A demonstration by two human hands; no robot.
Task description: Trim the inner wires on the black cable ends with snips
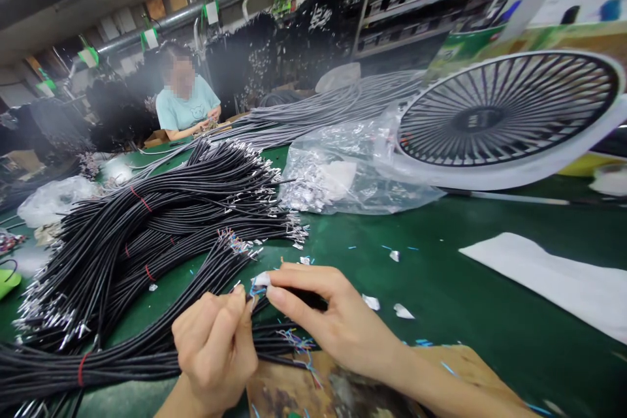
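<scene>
My left hand is closed in a pinch on a black cable close to its stripped end. Thin blue and pale wires stick out between my two hands. Thumb and forefinger of my right hand are pressed together on a small whitish, foil-like piece at those wires. Directly behind lies a bundle of black cables with bared coloured ends. More cable ends with loose coloured wires rest below my hands, over a worn wooden board.
Larger tied stacks of black cables cover the left. A clear plastic bag of silvery scraps stands ahead, beside a round fan. White paper and foil bits lie on the green table. A co-worker sits opposite.
</scene>
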